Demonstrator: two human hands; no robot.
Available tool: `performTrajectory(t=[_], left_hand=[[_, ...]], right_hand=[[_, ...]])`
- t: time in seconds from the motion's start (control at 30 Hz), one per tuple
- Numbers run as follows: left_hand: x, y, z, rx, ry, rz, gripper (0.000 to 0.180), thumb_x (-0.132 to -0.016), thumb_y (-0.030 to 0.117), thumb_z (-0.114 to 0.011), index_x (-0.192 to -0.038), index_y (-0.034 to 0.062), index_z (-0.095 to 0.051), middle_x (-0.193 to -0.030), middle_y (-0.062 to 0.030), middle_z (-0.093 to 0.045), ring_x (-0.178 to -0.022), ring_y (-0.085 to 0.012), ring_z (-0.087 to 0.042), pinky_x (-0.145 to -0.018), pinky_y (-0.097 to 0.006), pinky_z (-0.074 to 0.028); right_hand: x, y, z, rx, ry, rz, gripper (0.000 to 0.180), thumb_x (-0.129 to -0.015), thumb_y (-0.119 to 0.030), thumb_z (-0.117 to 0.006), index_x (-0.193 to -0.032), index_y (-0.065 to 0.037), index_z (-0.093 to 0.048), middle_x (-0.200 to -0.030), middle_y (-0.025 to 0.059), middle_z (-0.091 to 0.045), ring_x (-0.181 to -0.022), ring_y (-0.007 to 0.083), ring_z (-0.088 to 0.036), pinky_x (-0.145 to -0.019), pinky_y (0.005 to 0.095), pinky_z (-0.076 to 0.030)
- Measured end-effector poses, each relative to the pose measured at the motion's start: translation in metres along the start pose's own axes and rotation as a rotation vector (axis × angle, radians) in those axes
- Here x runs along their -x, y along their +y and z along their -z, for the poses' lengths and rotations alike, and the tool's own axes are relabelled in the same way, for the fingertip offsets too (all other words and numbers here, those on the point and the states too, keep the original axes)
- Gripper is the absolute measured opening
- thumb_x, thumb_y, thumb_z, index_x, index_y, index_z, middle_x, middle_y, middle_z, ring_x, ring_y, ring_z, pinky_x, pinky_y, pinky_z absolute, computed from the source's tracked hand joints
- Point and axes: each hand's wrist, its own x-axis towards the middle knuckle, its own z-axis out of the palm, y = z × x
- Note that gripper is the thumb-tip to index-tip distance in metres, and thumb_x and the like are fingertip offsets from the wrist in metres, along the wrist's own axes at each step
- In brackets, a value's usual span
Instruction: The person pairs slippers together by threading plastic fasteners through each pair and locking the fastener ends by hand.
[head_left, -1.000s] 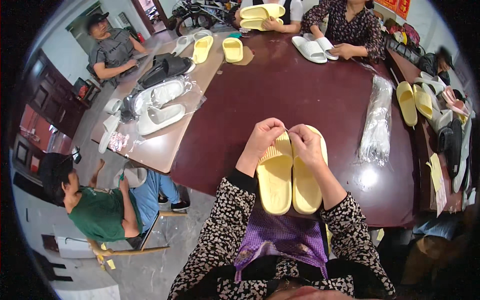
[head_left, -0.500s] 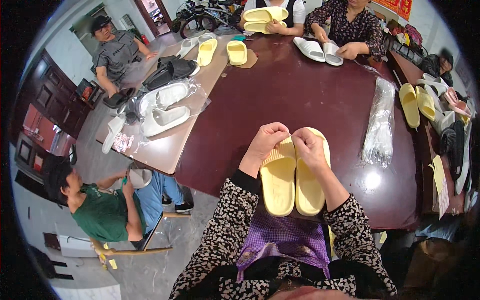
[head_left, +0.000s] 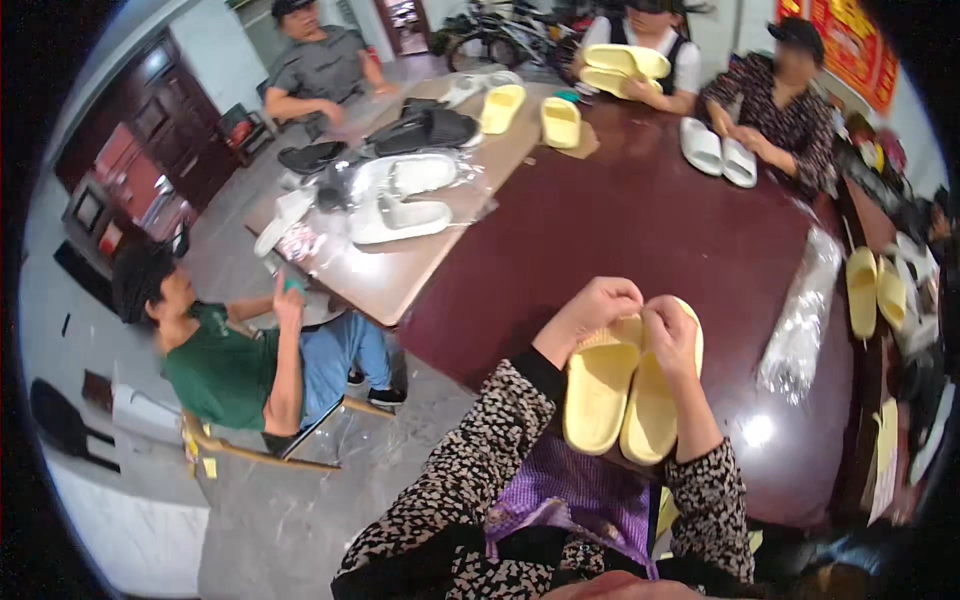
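1. We see the left hand (head_left: 590,312) closed on the top end of the left yellow slipper (head_left: 598,385), with the fingers curled over its edge.
2. The right hand (head_left: 668,335) grips the top end of the right yellow slipper (head_left: 655,405) in the same way; the two hands are close together, almost touching.
3. The two slippers lie side by side, touching each other, soles facing up toward us, at the near edge of the dark red desk (head_left: 640,230).
4. A clear plastic bag (head_left: 800,320) lies on the desk to the right of the slippers, near but apart.
5. Further right is another yellow pair (head_left: 875,290).
6. A white pair (head_left: 718,152) lies at the far side, before a seated person.
7. On the left, a person in a green shirt (head_left: 215,365) sits beside a lighter desk (head_left: 400,270) with white slippers (head_left: 400,200) in plastic.
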Motion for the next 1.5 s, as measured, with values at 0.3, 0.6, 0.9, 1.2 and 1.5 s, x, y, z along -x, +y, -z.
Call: performTrajectory(t=[0.3,0.6,0.9,1.2,1.5], left_hand=[[0.007,0.007,0.000,0.078,0.008,-0.072,0.006,-0.084,0.007,-0.058,-0.080,0.0058,-0.062,-0.069,0.0066,-0.055,-0.061,-0.0005,-0.047,-0.053,-0.016,-0.036],[0.008,0.009,0.000,0.071,0.105,-0.156,0.005,-0.086,0.008,-0.057,-0.083,0.0063,-0.061,-0.068,0.0067,-0.054,-0.059,-0.0008,-0.047,-0.051,-0.016,-0.037],[0.009,0.000,0.027,0.236,0.446,-0.107,0.008,-0.087,0.010,-0.057,-0.080,0.0066,-0.060,-0.061,0.0032,-0.053,-0.053,-0.0030,-0.045,-0.049,-0.018,-0.036],[0.006,-0.004,0.032,0.225,0.536,-0.127,0.011,-0.088,0.011,-0.055,-0.079,0.0061,-0.059,-0.061,0.0013,-0.054,-0.054,-0.0052,-0.047,-0.051,-0.020,-0.039],[0.005,-0.004,0.027,0.223,0.484,-0.126,0.008,-0.086,0.010,-0.055,-0.082,0.0041,-0.059,-0.066,-0.0013,-0.058,-0.059,-0.0072,-0.052,-0.056,-0.021,-0.043]], right_hand=[[0.001,-0.001,-0.008,-0.074,0.044,-0.115,0.005,-0.082,-0.004,-0.056,-0.082,-0.001,-0.059,-0.064,0.0015,-0.055,-0.059,0.0061,-0.048,-0.054,0.0226,-0.040],[0.001,0.007,-0.012,-0.019,0.084,-0.056,0.005,-0.082,-0.002,-0.059,-0.086,-0.001,-0.062,-0.066,0.0021,-0.056,-0.059,0.0066,-0.049,-0.053,0.0223,-0.041],[0.009,-0.037,0.011,0.150,0.251,0.252,0.008,-0.085,-0.001,-0.055,-0.091,0.001,-0.061,-0.078,0.0032,-0.059,-0.067,0.0094,-0.054,-0.061,0.0223,-0.043],[0.062,-0.056,0.016,0.247,-0.038,-0.202,0.016,-0.083,-0.012,-0.059,-0.086,0.003,-0.063,-0.071,0.0095,-0.061,-0.063,0.0199,-0.058,-0.061,0.0296,-0.046],[0.059,-0.049,0.003,0.671,-0.207,-0.199,0.032,-0.080,-0.028,-0.062,-0.081,0.004,-0.062,-0.070,0.0195,-0.062,-0.065,0.0313,-0.061,-0.064,0.0386,-0.048]])
